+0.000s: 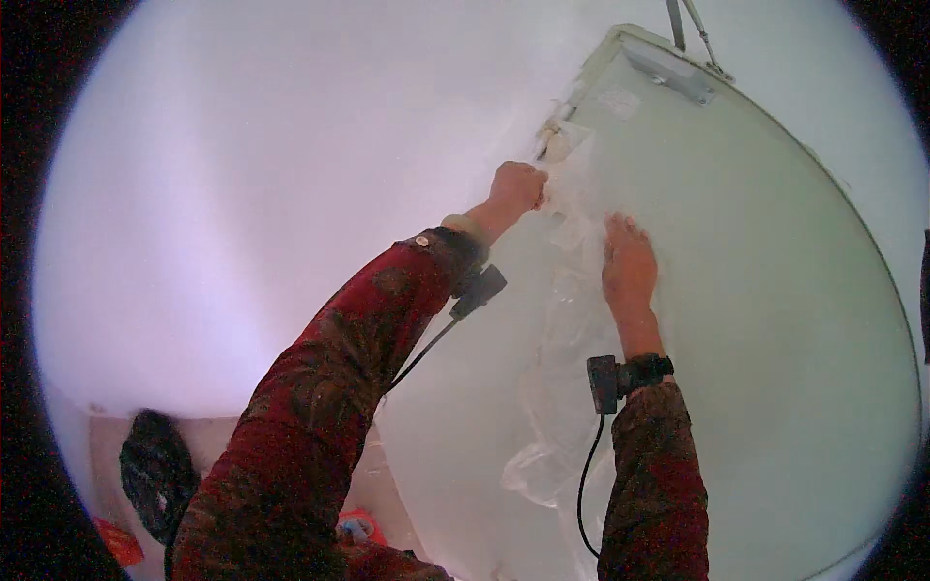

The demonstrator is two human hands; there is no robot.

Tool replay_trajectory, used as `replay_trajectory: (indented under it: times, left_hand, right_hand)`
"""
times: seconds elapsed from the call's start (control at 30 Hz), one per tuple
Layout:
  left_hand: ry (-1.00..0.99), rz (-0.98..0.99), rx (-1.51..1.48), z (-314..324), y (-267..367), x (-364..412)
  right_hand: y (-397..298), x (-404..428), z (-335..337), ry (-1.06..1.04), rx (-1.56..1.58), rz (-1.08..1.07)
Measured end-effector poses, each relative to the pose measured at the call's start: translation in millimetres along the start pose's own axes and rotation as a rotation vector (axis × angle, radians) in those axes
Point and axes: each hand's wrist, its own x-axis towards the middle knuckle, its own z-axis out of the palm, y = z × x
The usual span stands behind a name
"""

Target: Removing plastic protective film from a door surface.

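Note:
A large pale green door panel (755, 261) fills the right side of the view. A long strip of clear plastic film (574, 319) hangs loose and wrinkled down it. My left hand (517, 187) is curled into a fist by the panel's upper left edge, with its fingers closed at the film's upper part. What lies inside the fist is hidden. Lower and to the right, my right hand (629, 265) lies against the panel beside the film, fingers extended. Near the panel's top corner is a grey metal bracket (668, 76).
A white wall (290, 145) stands to the left. Thin metal arms (699, 33) meet the panel's top edge. On the floor (378, 479) are a black bag (154, 472) and a red item (120, 541). Cabled black devices sit on both wrists.

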Motion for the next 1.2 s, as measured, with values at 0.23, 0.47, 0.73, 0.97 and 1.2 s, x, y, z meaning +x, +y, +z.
replay_trajectory:
  times: [0.23, 0.47, 0.73, 0.97, 1.2]
  left_hand:
    - [0.007, -0.522, -1.102, 11, -8, -30]
    - [0.128, -0.157, -0.362, 40, -39, -55]
    - [0.149, -0.815, -1.302, 20, -49, -63]
    - [0.100, -0.479, -1.047, 36, 42, -4]
    - [-0.074, 0.291, -0.020, 89, 6, 10]
  right_hand:
    - [-9, -7, 19, -0.013, 0.084, -0.042]
    - [-13, -10, 47, -0.036, 0.121, -0.101]
    - [-27, -40, 29, -0.025, 0.090, -0.131]
    - [-32, -35, 26, -0.013, 0.150, -0.120]
    - [-27, -48, -10, -0.080, 0.066, -0.053]
